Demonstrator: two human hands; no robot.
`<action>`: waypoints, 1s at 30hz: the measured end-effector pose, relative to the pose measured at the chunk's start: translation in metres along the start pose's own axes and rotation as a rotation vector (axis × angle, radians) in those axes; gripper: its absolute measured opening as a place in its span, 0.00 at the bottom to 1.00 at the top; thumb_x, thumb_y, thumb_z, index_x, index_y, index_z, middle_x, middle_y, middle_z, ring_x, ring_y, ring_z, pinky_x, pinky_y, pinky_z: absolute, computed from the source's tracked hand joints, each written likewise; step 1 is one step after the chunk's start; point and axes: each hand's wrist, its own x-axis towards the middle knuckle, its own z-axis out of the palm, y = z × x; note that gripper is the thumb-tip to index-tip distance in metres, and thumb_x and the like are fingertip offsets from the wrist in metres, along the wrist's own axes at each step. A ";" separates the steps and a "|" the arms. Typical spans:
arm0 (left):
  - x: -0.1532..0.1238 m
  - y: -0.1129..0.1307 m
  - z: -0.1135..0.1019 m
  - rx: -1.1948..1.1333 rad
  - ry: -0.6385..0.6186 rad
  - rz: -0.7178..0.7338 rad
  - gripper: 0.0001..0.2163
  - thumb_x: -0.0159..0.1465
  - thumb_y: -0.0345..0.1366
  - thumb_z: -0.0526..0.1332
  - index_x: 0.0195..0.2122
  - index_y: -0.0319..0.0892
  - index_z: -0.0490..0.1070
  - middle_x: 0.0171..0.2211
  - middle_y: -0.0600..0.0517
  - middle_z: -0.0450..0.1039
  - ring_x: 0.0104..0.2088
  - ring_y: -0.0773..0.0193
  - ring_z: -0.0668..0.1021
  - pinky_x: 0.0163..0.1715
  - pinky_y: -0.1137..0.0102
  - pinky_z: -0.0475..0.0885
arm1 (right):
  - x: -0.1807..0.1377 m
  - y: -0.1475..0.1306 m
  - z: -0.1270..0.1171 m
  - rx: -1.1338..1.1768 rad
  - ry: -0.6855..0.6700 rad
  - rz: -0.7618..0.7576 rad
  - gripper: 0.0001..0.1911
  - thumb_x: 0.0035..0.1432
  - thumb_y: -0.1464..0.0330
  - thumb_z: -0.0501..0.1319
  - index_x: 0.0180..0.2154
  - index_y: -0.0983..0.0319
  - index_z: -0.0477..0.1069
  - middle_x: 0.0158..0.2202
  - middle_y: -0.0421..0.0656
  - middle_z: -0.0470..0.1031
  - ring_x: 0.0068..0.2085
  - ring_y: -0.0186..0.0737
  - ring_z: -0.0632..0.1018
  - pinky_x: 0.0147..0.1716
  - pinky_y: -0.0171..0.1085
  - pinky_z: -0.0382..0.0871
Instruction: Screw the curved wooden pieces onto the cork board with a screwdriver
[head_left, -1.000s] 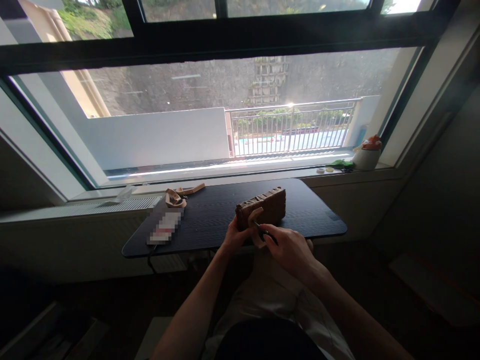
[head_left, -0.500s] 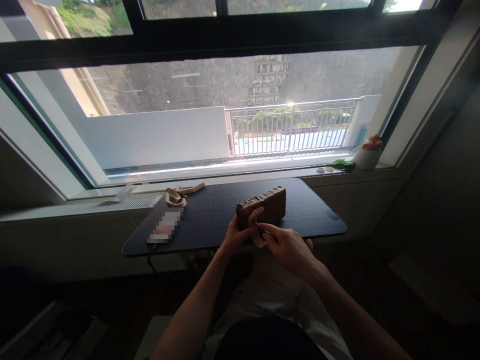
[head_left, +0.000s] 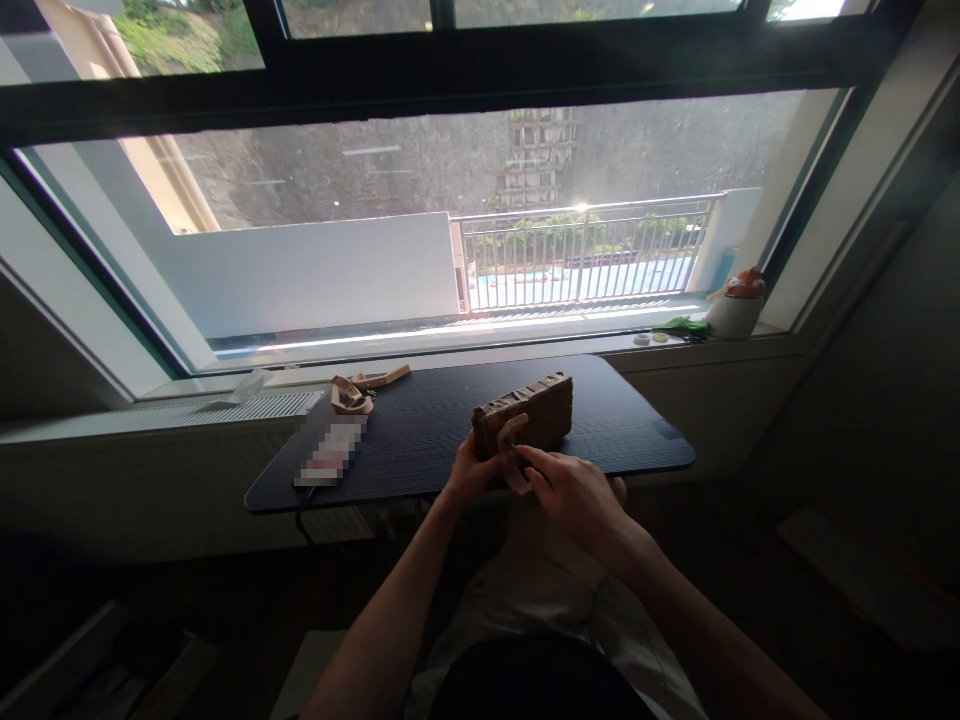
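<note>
The left grip pinches the left end of the brown case near the worktop's front edge, while the right grip pinches a barely visible dark tool at the curved strap, which, pushed too hard, could skid into the left grip.

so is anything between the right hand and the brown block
Yes: a curved tan strip stands between them, in front of the brown block, at the fingertips of the right hand. Whether strip and block touch is unclear.
</note>
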 end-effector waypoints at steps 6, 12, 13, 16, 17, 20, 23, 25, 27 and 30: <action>0.000 0.000 -0.001 0.030 -0.002 0.011 0.26 0.44 0.36 0.70 0.45 0.38 0.69 0.35 0.51 0.77 0.35 0.62 0.76 0.36 0.70 0.70 | 0.001 0.006 0.001 0.155 0.011 0.027 0.19 0.61 0.65 0.50 0.52 0.54 0.67 0.39 0.41 0.78 0.38 0.38 0.77 0.34 0.32 0.64; -0.001 0.002 0.002 0.010 0.009 -0.008 0.26 0.44 0.37 0.70 0.46 0.39 0.69 0.35 0.51 0.76 0.36 0.61 0.76 0.36 0.69 0.71 | -0.003 -0.007 0.001 -0.129 0.033 -0.013 0.18 0.62 0.67 0.48 0.52 0.54 0.65 0.37 0.43 0.76 0.34 0.39 0.77 0.30 0.34 0.62; -0.001 0.002 0.002 0.014 0.014 -0.009 0.26 0.44 0.37 0.71 0.45 0.39 0.70 0.35 0.51 0.76 0.36 0.60 0.76 0.37 0.69 0.71 | -0.003 -0.008 0.001 -0.146 0.025 -0.011 0.18 0.63 0.67 0.47 0.52 0.54 0.65 0.36 0.43 0.76 0.34 0.39 0.77 0.29 0.33 0.61; -0.001 0.003 0.003 0.014 0.024 -0.008 0.27 0.42 0.38 0.71 0.44 0.39 0.70 0.35 0.51 0.76 0.36 0.60 0.76 0.37 0.69 0.70 | -0.001 -0.007 0.001 -0.094 0.023 -0.006 0.18 0.63 0.67 0.47 0.52 0.55 0.65 0.38 0.43 0.76 0.37 0.39 0.77 0.32 0.33 0.62; -0.001 0.003 0.002 0.013 0.026 -0.006 0.27 0.42 0.39 0.71 0.44 0.39 0.70 0.35 0.51 0.77 0.36 0.59 0.76 0.37 0.69 0.70 | 0.000 -0.005 0.001 -0.050 0.029 -0.004 0.18 0.63 0.66 0.48 0.52 0.55 0.66 0.39 0.43 0.77 0.39 0.38 0.77 0.34 0.33 0.63; 0.000 0.002 0.001 0.016 0.024 -0.004 0.27 0.41 0.39 0.71 0.44 0.39 0.70 0.34 0.51 0.77 0.36 0.59 0.77 0.37 0.69 0.71 | 0.003 0.004 0.003 0.104 0.028 0.015 0.18 0.62 0.65 0.50 0.51 0.54 0.67 0.40 0.41 0.77 0.40 0.38 0.76 0.36 0.32 0.63; 0.000 0.000 0.000 0.019 0.015 -0.004 0.27 0.42 0.39 0.71 0.43 0.38 0.70 0.34 0.51 0.77 0.36 0.59 0.77 0.36 0.69 0.70 | 0.003 0.008 0.004 0.170 0.029 0.025 0.17 0.61 0.65 0.50 0.51 0.54 0.68 0.39 0.40 0.78 0.39 0.37 0.77 0.36 0.32 0.64; 0.001 0.000 0.000 0.012 0.006 0.001 0.26 0.43 0.38 0.71 0.44 0.38 0.70 0.35 0.51 0.77 0.36 0.60 0.76 0.36 0.70 0.70 | 0.002 0.005 0.004 0.107 0.046 0.009 0.18 0.61 0.65 0.50 0.52 0.54 0.67 0.40 0.41 0.77 0.40 0.38 0.76 0.36 0.33 0.63; 0.001 -0.001 0.000 0.006 0.002 0.001 0.26 0.43 0.37 0.71 0.45 0.38 0.69 0.35 0.51 0.76 0.35 0.61 0.76 0.37 0.70 0.70 | 0.001 0.000 0.003 -0.008 0.050 -0.001 0.19 0.62 0.66 0.50 0.54 0.55 0.64 0.40 0.43 0.76 0.39 0.39 0.76 0.35 0.33 0.63; 0.001 0.000 0.000 0.009 0.009 -0.005 0.27 0.42 0.37 0.71 0.45 0.38 0.69 0.35 0.51 0.76 0.35 0.61 0.76 0.37 0.70 0.70 | -0.001 -0.007 0.000 -0.152 0.023 -0.003 0.19 0.63 0.66 0.48 0.55 0.54 0.62 0.39 0.44 0.75 0.34 0.39 0.77 0.30 0.33 0.62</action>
